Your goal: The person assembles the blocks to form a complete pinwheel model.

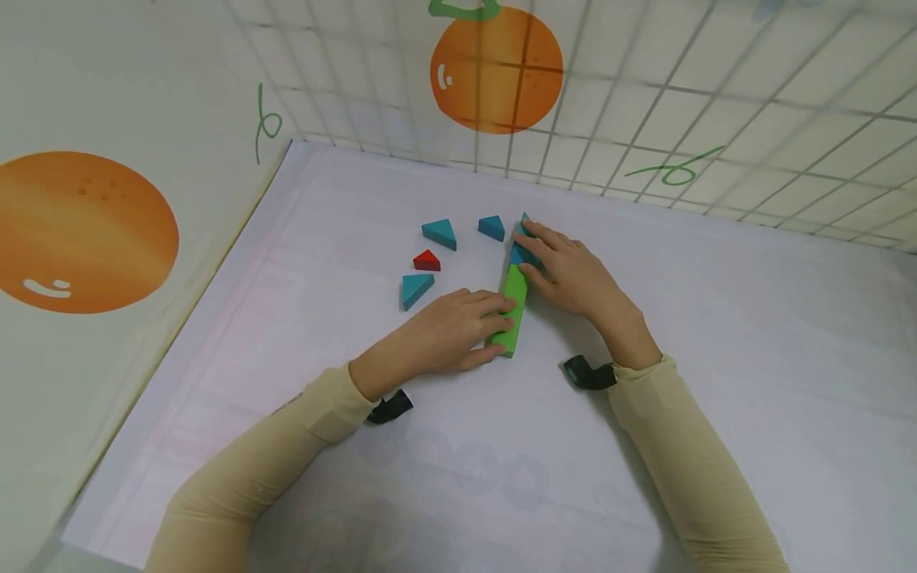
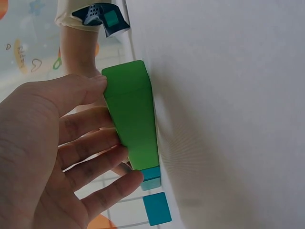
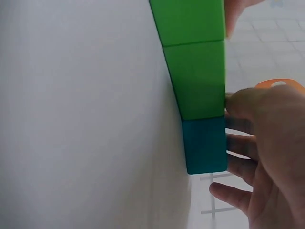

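Observation:
A row of blocks lies on the white tabletop: green blocks (image 1: 517, 298) with a visible seam (image 3: 194, 44), then blue triangular blocks (image 1: 514, 256) at the far end. My left hand (image 1: 458, 330) touches the green part from the left, fingertips on its top and thumb near its close end. My right hand (image 1: 576, 274) rests over the far end, fingers spread across the blue pieces and thumb by the green edge. It partly hides those pieces. In the right wrist view, a teal block face (image 3: 206, 145) sits flush against the green one.
Left of the row lie a teal triangular block (image 1: 440, 233), a smaller blue one (image 1: 491, 228), a red triangular block (image 1: 427, 261) and another teal triangle (image 1: 417, 289). A white wire grid (image 1: 616, 103) stands behind the table.

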A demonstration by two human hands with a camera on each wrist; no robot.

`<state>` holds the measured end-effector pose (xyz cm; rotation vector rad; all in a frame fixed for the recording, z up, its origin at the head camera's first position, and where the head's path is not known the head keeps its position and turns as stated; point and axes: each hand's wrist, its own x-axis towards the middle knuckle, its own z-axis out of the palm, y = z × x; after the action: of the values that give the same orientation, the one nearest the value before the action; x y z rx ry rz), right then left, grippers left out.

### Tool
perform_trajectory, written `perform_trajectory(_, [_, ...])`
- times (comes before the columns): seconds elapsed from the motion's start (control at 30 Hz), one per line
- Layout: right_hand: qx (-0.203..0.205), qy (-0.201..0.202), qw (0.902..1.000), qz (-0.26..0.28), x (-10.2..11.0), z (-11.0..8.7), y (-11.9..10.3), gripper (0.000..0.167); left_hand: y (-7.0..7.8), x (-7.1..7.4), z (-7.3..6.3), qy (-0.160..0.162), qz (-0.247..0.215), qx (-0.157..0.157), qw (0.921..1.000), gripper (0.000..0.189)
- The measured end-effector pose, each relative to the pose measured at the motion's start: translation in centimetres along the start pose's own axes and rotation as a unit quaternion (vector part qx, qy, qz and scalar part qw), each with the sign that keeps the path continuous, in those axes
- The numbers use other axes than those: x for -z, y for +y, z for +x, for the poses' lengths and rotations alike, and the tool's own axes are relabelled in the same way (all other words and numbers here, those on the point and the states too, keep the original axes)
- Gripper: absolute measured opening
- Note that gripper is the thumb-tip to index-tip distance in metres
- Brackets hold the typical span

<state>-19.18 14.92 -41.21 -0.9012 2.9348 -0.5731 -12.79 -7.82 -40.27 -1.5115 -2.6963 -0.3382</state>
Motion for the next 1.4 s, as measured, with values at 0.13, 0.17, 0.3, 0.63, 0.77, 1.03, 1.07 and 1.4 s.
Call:
perform_trajectory(0.13, [-0.001, 0.001, 1.0, 0.003, 0.1, -0.1, 0.2, 0.051, -0.1, 0.0, 0.1, 0.003, -0.015, 0.002, 0.9999, 0.036])
perform_trajectory(0.17, [-0.001, 0.002, 1.0, 0.004, 0.1, -0.1, 0.2, 0.051, -0.1, 0.0, 0.2, 0.003, -0.017, 0.001, 0.9999, 0.036])
perform_trajectory(0.3, [0.0, 0.004, 1.0, 0.001, 0.1, -0.3, 0.4, 0.051, -0.1, -0.1, 0.3, 0.005, -0.02, -0.001, 0.9998, 0.036])
perform_trajectory(0.63, [-0.008, -0.002, 1.0, -0.005, 0.1, -0.4, 0.6, 0.052, 0.1, 0.0, 0.6, 0.0, -0.018, -0.001, 0.9998, 0.037])
perform_trajectory(0.77, [-0.01, 0.0, 0.9999, -0.012, 0.3, -0.6, 0.5, 0.053, 0.1, 0.1, 0.8, -0.001, -0.025, 0.0, 0.9997, 0.036])
perform_trajectory(1.03, [0.0, 0.008, 0.9986, -0.052, 1.2, -0.8, 0.1, 0.054, -0.4, 0.4, 1.0, 0.002, -0.079, 0.011, 0.9968, 0.03])
perform_trajectory(1.07, [0.0, 0.007, 0.9981, -0.061, 1.3, -0.9, -0.1, 0.054, -0.5, 0.3, 1.0, 0.004, -0.087, 0.012, 0.9961, 0.029])
perform_trajectory(1.4, [0.017, 0.001, 0.9919, -0.126, 1.6, -3.7, -1.8, 0.054, -3.1, 2.6, 1.6, 0.02, -0.092, 0.052, 0.9941, 0.031])
